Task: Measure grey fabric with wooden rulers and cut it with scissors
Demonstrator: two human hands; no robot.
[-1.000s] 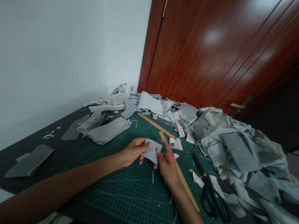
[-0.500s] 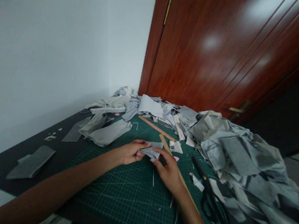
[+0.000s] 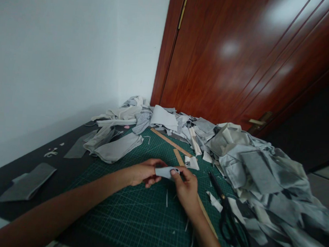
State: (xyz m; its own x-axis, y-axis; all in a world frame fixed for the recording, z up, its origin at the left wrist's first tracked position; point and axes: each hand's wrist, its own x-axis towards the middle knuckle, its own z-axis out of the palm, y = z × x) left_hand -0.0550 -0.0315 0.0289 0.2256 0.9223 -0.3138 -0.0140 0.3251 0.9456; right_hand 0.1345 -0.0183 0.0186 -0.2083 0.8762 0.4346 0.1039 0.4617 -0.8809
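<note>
A small folded piece of grey fabric is held between my two hands, above the green cutting mat. My left hand grips its left end, with some fingers hidden behind the cloth. At the other end, my right hand pinches the cloth, the thumb pressed on its near face. The fabric looks bent over or rolled at the right. Below my right forearm runs a wooden ruler, partly covered by it. Black-handled scissors lie to the right of that arm.
Heaped grey and cream fabric covers the right side. More cloth lies along the back, by a white sheet and a second wooden ruler. A folded grey piece rests at the left. Behind stand a wall and a wooden door.
The grey fabric was spread flatter and now shows as a narrow, folded strip. My hands have dropped slightly, and my right thumb has come over the near face of the cloth.
</note>
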